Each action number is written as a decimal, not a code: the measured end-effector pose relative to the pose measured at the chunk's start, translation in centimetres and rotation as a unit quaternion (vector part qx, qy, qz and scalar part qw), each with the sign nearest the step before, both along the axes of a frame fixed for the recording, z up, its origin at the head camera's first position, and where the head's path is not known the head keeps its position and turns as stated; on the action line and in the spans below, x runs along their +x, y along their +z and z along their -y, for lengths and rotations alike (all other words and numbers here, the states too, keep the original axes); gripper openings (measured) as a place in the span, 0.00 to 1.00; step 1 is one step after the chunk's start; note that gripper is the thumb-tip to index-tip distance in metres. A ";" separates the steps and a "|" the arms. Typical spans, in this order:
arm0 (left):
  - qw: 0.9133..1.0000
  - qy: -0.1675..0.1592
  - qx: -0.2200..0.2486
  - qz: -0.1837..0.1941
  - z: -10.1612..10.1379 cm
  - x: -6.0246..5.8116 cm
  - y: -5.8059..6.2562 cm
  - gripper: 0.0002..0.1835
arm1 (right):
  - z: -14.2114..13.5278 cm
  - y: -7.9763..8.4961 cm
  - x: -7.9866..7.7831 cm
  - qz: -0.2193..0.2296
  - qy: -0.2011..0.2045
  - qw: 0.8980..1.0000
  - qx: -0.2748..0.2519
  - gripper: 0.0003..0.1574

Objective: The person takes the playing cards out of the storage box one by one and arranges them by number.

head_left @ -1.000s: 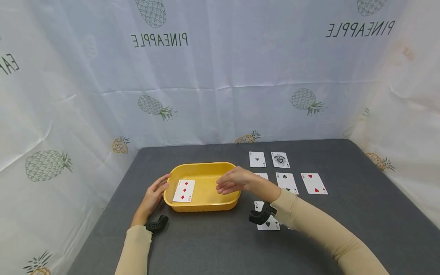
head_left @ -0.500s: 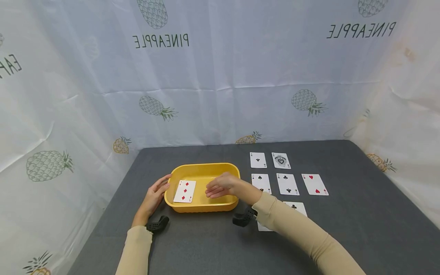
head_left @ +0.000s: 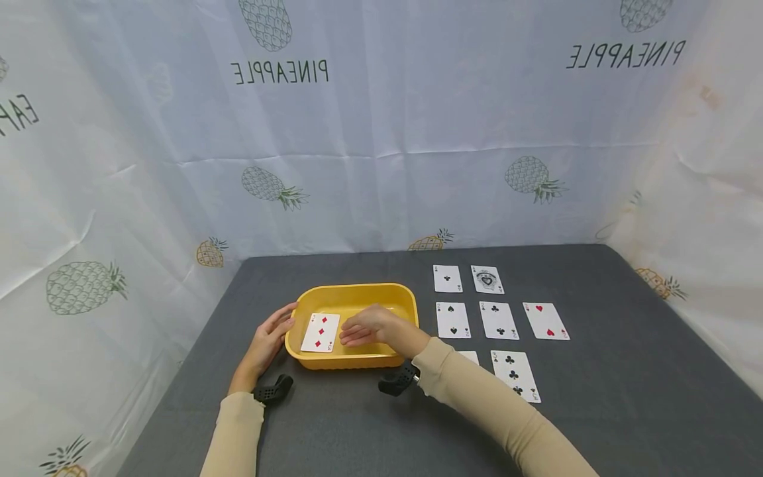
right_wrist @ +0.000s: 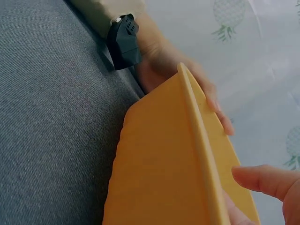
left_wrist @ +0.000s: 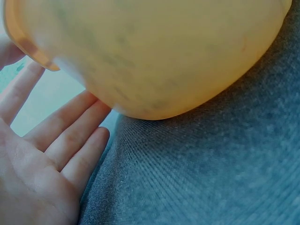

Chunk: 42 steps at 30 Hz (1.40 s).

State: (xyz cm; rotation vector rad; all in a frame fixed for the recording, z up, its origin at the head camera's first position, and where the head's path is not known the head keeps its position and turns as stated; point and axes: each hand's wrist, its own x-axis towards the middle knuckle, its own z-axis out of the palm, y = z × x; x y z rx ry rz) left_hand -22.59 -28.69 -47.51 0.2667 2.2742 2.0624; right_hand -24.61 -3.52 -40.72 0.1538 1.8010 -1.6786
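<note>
A yellow tray (head_left: 357,361) sits on the dark cloth, with a three of diamonds playing card (head_left: 320,332) face up at its left end. My left hand (head_left: 266,344) rests against the tray's left end. In the left wrist view its extended fingers (left_wrist: 70,136) lie by the tray's outer wall (left_wrist: 178,56). My right hand (head_left: 372,326) reaches over the front rim into the tray, fingertips just right of the card, and I see nothing held. The right wrist view shows its thumb (right_wrist: 262,180) held out above the tray (right_wrist: 159,150); the other fingers are mostly hidden behind the rim.
Right of the tray lie an ace of clubs (head_left: 447,279), an ace of spades (head_left: 487,279) and twos of spades (head_left: 453,320), clubs (head_left: 499,321) and hearts (head_left: 546,321). A three of clubs (head_left: 515,376) lies nearer; my right sleeve (head_left: 477,394) mostly covers another card (head_left: 469,356).
My right hand has moved left across the tray toward the three of diamonds. Its sleeve has uncovered the two of spades and the three of clubs. The left hand stays put.
</note>
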 end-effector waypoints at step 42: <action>1.000 0.013 -0.008 0.007 0.0 -0.1 -0.1 0.30 | 2.5 -1.8 1.0 0.052 -0.149 0.985 -0.075 0.20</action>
